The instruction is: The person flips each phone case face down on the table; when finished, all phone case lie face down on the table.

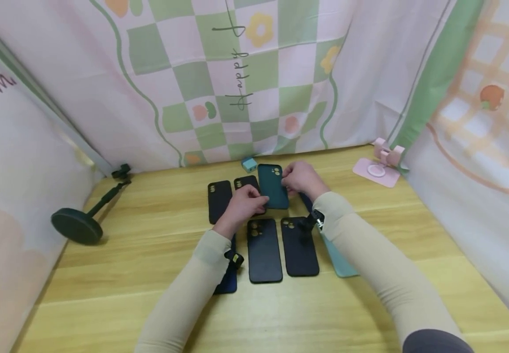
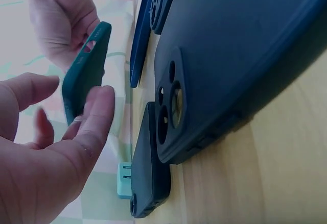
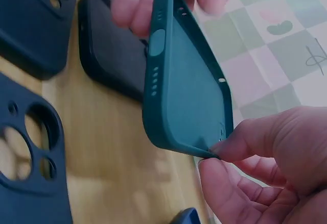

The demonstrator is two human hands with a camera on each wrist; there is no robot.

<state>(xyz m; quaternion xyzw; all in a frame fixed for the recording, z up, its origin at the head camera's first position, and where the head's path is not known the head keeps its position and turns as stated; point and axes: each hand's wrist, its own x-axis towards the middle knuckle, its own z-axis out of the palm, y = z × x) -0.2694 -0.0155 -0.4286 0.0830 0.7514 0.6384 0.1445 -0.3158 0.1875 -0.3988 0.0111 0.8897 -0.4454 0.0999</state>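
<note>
A dark green phone case (image 1: 274, 189) is held up off the table at the back, its hollow inner side showing in the right wrist view. My right hand (image 1: 302, 177) pinches its side edge between thumb and fingers. At the opposite end is my left hand (image 1: 244, 202), thumb and fingers apart around the case; whether its fingertips touch is hard to tell. Black phone cases lie below the hands: one at left (image 1: 220, 201), another partly behind the left hand (image 1: 246, 182), and two in front, a left one (image 1: 265, 252) and a right one (image 1: 300, 255).
A dark blue case (image 1: 228, 283) lies partly under the left forearm, a light teal case (image 1: 340, 260) under the right. A blue charger cube (image 1: 249, 164) stands near the curtain. There are a black round-based stand (image 1: 78, 225) at left and a pink holder (image 1: 379, 169) at right.
</note>
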